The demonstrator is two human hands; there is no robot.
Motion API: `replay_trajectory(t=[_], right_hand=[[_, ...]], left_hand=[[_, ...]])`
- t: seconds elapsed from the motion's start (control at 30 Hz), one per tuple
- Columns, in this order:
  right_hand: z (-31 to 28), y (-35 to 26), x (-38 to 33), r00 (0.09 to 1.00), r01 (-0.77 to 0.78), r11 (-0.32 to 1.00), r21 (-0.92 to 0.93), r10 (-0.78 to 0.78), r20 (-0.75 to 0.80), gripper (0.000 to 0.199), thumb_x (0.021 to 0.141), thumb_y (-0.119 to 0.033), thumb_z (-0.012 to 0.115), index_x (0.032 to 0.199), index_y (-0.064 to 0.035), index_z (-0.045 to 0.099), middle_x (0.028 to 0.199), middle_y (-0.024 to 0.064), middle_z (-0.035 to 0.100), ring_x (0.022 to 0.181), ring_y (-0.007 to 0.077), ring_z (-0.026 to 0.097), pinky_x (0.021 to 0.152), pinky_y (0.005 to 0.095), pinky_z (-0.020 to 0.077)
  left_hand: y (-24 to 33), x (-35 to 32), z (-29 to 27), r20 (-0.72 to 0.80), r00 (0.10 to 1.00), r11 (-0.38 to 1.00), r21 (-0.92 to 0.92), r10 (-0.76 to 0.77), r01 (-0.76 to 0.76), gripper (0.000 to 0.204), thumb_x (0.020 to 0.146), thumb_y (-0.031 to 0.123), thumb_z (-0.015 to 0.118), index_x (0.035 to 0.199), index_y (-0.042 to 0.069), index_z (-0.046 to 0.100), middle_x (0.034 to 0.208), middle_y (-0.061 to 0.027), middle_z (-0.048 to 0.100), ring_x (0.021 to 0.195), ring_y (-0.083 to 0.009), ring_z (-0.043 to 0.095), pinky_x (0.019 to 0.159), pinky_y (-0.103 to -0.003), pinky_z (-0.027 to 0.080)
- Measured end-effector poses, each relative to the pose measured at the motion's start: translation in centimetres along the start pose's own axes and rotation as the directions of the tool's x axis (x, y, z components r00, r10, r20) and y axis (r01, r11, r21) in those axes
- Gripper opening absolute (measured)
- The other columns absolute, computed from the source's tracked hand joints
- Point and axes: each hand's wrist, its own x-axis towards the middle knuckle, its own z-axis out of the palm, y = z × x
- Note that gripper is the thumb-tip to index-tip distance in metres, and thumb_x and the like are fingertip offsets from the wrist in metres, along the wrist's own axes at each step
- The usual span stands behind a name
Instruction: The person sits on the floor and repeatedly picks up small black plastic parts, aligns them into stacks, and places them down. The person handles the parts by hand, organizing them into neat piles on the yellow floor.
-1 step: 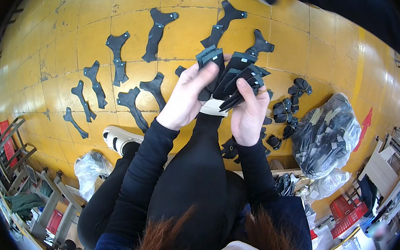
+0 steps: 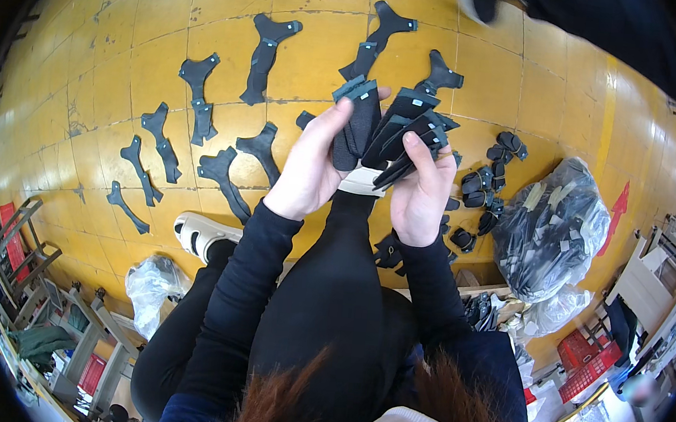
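Note:
Both of my hands hold a fanned bundle of black cut fabric pieces [image 2: 393, 131] with grey tabs at their ends, out over my knees. My left hand [image 2: 310, 164] grips one thick piece at the left of the bundle, thumb on top. My right hand [image 2: 424, 194] clasps the other pieces from below, with its thumb pressed on their near side. Beyond my hands, several black bone-shaped pieces [image 2: 264, 60] lie spread singly on the yellow tiled floor [image 2: 126, 56].
A clear bag of black pieces [image 2: 549, 229] sits at the right, with small dark folded pieces [image 2: 485, 188] beside it. My white sandal [image 2: 199, 235], a crumpled plastic bag [image 2: 151, 283], metal racks [image 2: 21, 248] and red crates [image 2: 582, 361] ring me. Another person's dark leg [image 2: 595, 24] is at top right.

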Motion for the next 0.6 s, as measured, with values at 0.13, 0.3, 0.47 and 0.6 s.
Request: replay_trajectory(t=[0.13, 0.3, 0.47, 0.6], right_hand=[[-0.6, 0.0, 0.9, 0.999, 0.006, 0.996, -0.092, -0.001, 0.047, 0.021, 0.086, -0.002, 0.058, 0.106, 0.0021, 0.061, 0.102, 0.0131, 0.067, 0.090, 0.0165, 0.064, 0.086, 0.0277, 0.0473], [-0.2, 0.1, 0.8, 0.997, 0.031, 0.986, -0.167, -0.019, 0.071, 0.021, 0.082, 0.002, 0.064, 0.103, 0.0010, 0.061, 0.094, 0.0073, 0.067, 0.084, 0.0113, 0.063, 0.078, 0.0241, 0.0485], [-0.2, 0.0, 0.5, 0.994, 0.064, 0.924, -0.377, -0.026, 0.107, 0.018, 0.081, 0.003, 0.067, 0.098, 0.0007, 0.062, 0.089, 0.0051, 0.067, 0.077, 0.0088, 0.062, 0.072, 0.0214, 0.0488], [0.2, 0.3, 0.6, 0.999, 0.030, 0.983, -0.179, -0.034, -0.015, 0.013, 0.082, 0.002, 0.065, 0.094, 0.0000, 0.063, 0.087, 0.0054, 0.068, 0.074, 0.0093, 0.063, 0.070, 0.0224, 0.0486]], left_hand=[[0.7, 0.4, -0.3, 0.024, 1.000, 1.000, 0.020, -0.012, 0.012, 0.040, 0.097, 0.024, 0.049, 0.127, -0.001, 0.049, 0.115, -0.0077, 0.061, 0.098, -0.0120, 0.061, 0.083, -0.024, 0.047], [-0.2, 0.4, -1.0, -0.015, 0.999, 0.972, 0.230, 0.043, -0.039, 0.032, 0.093, 0.016, 0.058, 0.119, -0.002, 0.057, 0.107, -0.0059, 0.064, 0.097, -0.0097, 0.058, 0.084, -0.024, 0.047], [-0.2, 0.7, -1.3, -0.017, 0.995, 0.931, 0.355, 0.094, -0.082, 0.029, 0.088, 0.011, 0.064, 0.114, -0.001, 0.062, 0.100, -0.0045, 0.067, 0.091, -0.0089, 0.060, 0.082, -0.024, 0.048], [0.7, 0.5, -1.0, 0.023, 0.999, 0.969, 0.245, 0.038, -0.042, 0.043, 0.095, 0.024, 0.053, 0.129, -0.003, 0.049, 0.116, -0.0107, 0.061, 0.100, -0.0118, 0.059, 0.083, -0.026, 0.049]])
